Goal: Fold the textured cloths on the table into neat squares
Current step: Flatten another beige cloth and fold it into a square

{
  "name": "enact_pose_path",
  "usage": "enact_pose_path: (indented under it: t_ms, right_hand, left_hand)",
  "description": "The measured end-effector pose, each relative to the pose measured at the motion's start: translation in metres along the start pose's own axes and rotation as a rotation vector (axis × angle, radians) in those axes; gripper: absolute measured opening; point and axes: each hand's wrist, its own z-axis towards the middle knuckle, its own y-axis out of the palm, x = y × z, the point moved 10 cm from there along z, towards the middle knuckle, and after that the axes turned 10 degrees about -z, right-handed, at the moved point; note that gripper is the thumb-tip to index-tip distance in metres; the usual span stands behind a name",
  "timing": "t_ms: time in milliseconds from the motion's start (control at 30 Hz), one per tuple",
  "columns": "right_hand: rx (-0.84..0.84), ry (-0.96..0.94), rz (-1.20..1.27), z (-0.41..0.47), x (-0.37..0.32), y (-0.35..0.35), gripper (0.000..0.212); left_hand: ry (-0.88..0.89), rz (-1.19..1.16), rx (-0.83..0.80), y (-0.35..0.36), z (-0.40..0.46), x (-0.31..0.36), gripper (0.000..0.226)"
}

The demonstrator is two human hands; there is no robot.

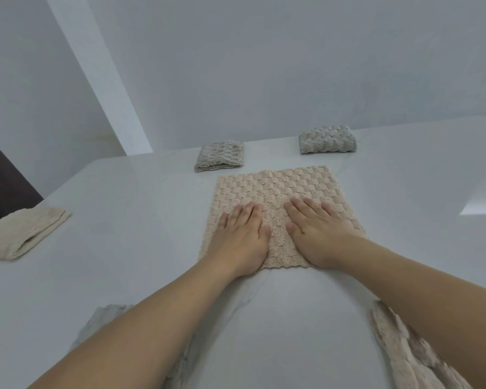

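Evidently soft and limp, the beige textured cloth (278, 192) lies mid-table under the flat, open left hand (243, 234) and right hand (317, 231), gripping nothing; best pinched at its corners.

Your left hand (242, 234): centre of frame, palm down, fingers straight and close together, thumb angled inward to the right. Your right hand (317, 231): just right of it, palm down, fingers straight and slightly spread, thumb angled left. Hands near, not touching. Both bare forearms run in from the lower corners.
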Motion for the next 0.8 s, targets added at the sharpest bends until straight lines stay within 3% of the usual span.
enact_pose_path:
  t_ms: [300, 433, 633, 800]
  right_hand:
    - [-0.136, 0.024, -0.068, -0.007, 0.031, -0.003, 0.061]
    - [-0.015, 0.006, -0.020, 0.039, 0.026, -0.031, 0.059]
    - [0.027, 0.044, -0.003, 0.102, 0.041, -0.035, 0.058]
    - [0.012, 0.053, -0.007, 0.115, 0.044, -0.008, 0.056]
  left_hand:
    - [-0.062, 0.068, -0.089, -0.019, -0.010, -0.034, 0.061]
    - [0.008, -0.026, 0.061, -0.045, 0.028, -0.012, 0.056]
    - [0.019, -0.100, 0.136, -0.057, 0.101, -0.015, 0.055]
    - [0.027, -0.024, 0.031, -0.020, 0.126, -0.015, 0.056]
